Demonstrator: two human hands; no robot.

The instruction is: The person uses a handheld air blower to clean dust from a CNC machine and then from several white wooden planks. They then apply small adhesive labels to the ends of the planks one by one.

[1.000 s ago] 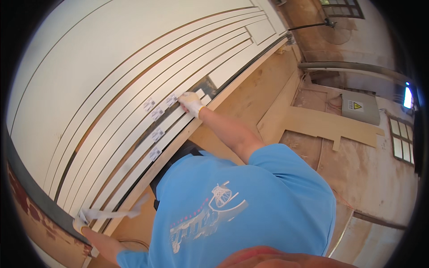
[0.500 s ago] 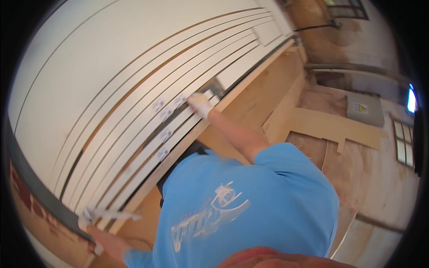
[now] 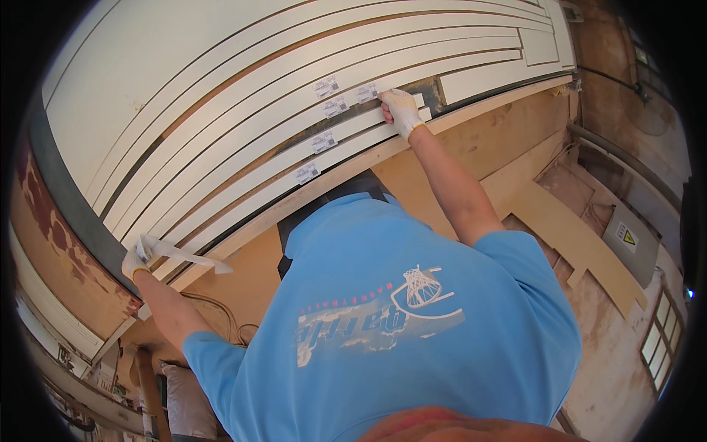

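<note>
My left hand (image 3: 137, 264), in a pale glove with a yellow cuff, is closed on a ribbon of whitish label backing paper (image 3: 188, 255) at the left end of the boards. The ribbon's loose end hangs to the right. Over the white strips (image 3: 294, 166), my right hand (image 3: 401, 112) wears a similar glove with bare fingertips. Its fingers are curled in, thumb and forefinger at the right edge of a printed label (image 3: 367, 92) lying on one strip. Several more labels (image 3: 323, 141) are on neighbouring strips.
A wide white panel (image 3: 169, 74) lies beyond the strips. A wooden rail (image 3: 353, 159) runs along the near edge, and a dark grey beam (image 3: 77, 195) bounds the left. To the right are a cut tan board (image 3: 582, 247) and a grey box (image 3: 631, 236) with a warning sign.
The view has turned and become sharper, shifting the boards within the picture. My right hand remains at the same label, while my left still holds the backing ribbon.
</note>
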